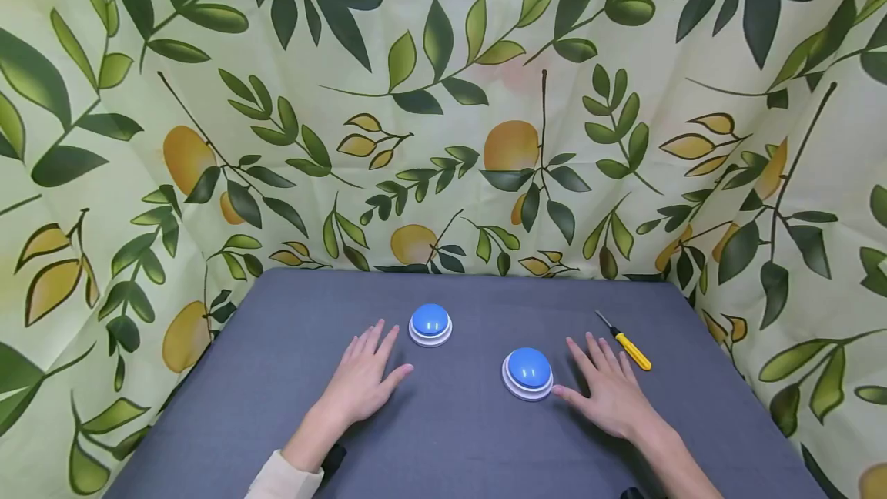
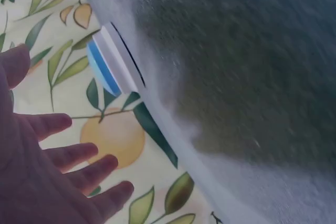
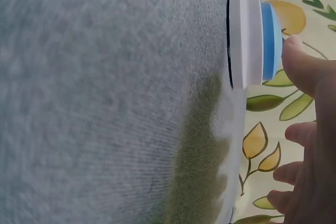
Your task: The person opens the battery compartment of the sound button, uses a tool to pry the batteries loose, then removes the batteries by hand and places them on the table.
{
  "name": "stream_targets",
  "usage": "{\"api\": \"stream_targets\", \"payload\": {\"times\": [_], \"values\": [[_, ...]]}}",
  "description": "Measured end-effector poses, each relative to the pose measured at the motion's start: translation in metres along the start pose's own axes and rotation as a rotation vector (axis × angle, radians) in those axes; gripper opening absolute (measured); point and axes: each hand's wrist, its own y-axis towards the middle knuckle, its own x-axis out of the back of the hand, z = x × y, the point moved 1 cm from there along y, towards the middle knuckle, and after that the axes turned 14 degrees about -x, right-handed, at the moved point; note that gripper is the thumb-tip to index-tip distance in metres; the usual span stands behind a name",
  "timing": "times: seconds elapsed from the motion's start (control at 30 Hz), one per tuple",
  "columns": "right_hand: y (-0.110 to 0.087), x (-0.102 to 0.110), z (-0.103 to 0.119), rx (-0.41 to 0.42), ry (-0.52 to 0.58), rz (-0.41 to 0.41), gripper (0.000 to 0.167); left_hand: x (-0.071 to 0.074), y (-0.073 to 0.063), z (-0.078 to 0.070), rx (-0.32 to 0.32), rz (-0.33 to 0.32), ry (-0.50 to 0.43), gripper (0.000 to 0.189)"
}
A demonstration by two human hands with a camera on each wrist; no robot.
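Observation:
Two round push buttons with blue domes and white bases stand on the grey table. The farther button (image 1: 430, 322) lies to the right of my left hand (image 1: 362, 377), whose fingers are spread and hold nothing. Nearer to me is the second button (image 1: 529, 373), just left of the thumb of my right hand (image 1: 607, 391). That hand is also spread, palm down over the table, with nothing in it. Beyond its fingertips lies a screwdriver (image 1: 632, 349) with a yellow handle and a thin metal shaft. In the right wrist view the thumb overlaps the edge of the near button's blue dome (image 3: 271, 41).
A grey cloth covers the table (image 1: 457, 437). Behind it and along both sides hangs a pale curtain (image 1: 443, 199) printed with leaves and orange fruit. Shadows of the hands fall on the cloth.

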Motion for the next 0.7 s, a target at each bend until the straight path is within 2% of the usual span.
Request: {"api": "stream_targets", "payload": {"times": [0.23,0.53,0.7], "values": [[0.002,0.002,0.007,0.023,0.08,0.046,0.089,0.002,0.008,-0.009,-0.032,-0.05,-0.076,0.067],[0.006,-0.003,0.012,0.04,0.179,0.102,0.083,-0.001,0.021,-0.026,-0.127,-0.113,-0.215,0.057],[0.007,-0.005,0.014,0.057,0.222,0.073,0.079,-0.008,0.031,-0.037,-0.151,-0.119,-0.302,0.052]]}}
